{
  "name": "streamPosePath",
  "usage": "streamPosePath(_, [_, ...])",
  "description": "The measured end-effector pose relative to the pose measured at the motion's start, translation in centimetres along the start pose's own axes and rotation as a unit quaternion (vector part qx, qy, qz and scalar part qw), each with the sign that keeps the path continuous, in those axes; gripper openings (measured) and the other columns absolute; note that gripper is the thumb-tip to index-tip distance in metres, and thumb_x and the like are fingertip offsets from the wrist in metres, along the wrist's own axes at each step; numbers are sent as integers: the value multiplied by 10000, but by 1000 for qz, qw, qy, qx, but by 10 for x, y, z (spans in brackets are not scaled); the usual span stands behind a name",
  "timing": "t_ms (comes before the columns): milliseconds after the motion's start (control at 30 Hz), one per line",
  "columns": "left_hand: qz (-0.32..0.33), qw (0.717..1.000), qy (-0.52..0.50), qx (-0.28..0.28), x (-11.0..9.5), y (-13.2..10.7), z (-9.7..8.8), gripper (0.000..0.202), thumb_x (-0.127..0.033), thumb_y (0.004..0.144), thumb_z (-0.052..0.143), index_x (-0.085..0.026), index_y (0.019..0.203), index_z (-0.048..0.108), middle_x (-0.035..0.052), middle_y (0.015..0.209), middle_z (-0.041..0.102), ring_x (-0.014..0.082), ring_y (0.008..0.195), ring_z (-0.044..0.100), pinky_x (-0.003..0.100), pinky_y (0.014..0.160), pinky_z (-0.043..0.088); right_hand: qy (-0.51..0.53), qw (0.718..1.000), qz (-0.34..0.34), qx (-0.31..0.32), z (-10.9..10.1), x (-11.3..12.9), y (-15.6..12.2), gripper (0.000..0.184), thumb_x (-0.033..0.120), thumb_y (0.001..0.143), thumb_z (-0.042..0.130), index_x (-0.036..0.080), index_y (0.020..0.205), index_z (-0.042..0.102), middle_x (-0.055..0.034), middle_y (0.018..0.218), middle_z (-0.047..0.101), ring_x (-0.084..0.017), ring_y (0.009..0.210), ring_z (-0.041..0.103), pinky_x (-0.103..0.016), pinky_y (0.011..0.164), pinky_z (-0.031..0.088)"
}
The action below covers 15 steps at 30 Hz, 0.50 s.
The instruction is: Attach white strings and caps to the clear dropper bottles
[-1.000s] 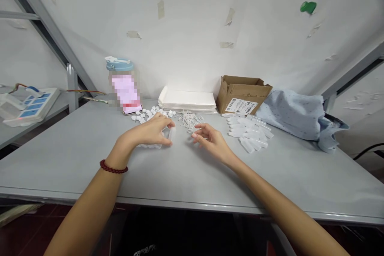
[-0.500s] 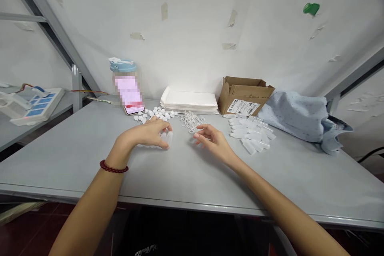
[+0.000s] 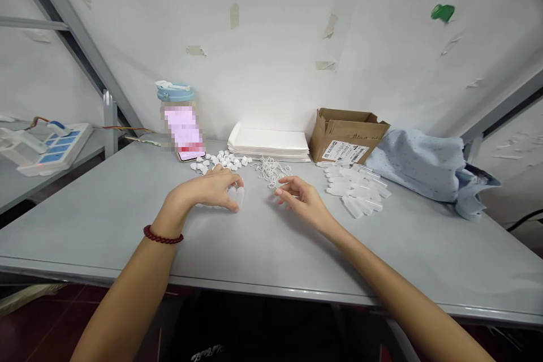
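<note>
My left hand rests at the left of the table's middle, its thumb and fingers curled round several translucent plastic pieces. More of these pieces lie under the palm, mostly hidden. A dark red bracelet circles that wrist. Across a short gap, my right hand is held just above the surface with thumb and fingers apart and nothing between them. Closest to its fingertips is a tangled pile of thin white cords. Small white pieces lie scattered behind my left hand. To the right, flat translucent strips form a loose heap.
Along the wall stand a phone with a blue-lidded container behind it, a stack of white paper and an open cardboard box. Light blue fabric lies at the right. A white device sits on the left shelf.
The whole view has shifted slightly. Both hands keep nearly the same pose and place, and the things on the table look unchanged.
</note>
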State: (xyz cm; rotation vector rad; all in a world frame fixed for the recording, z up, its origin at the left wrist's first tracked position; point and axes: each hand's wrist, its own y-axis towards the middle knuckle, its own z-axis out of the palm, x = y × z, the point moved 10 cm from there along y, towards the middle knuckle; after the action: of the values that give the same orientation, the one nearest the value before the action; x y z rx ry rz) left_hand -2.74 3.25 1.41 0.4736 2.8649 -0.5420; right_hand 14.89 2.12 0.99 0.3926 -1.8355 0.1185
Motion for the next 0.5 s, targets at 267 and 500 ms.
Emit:
streamPosePath(267, [6, 1000, 12, 0, -1, 0, 1, 647, -550, 599, 609, -250, 1170, 559, 74, 1126, 570, 314, 1177, 401, 357, 888, 416, -1, 1000, 0, 0, 0, 1, -1, 320, 410, 831, 573, 176, 1047, 533, -69, 880, 672, -170, 749, 652, -301, 636, 488])
streamPosePath(500, [13, 1000, 14, -2, -2, 2, 2, 651, -545, 598, 616, -243, 1171, 550, 78, 1142, 564, 321, 1186, 389, 362, 894, 407, 3, 1000, 1, -1, -1, -2, 0, 329, 413, 832, 575, 173, 1053, 532, -67, 884, 669, -171, 748, 654, -301, 639, 484])
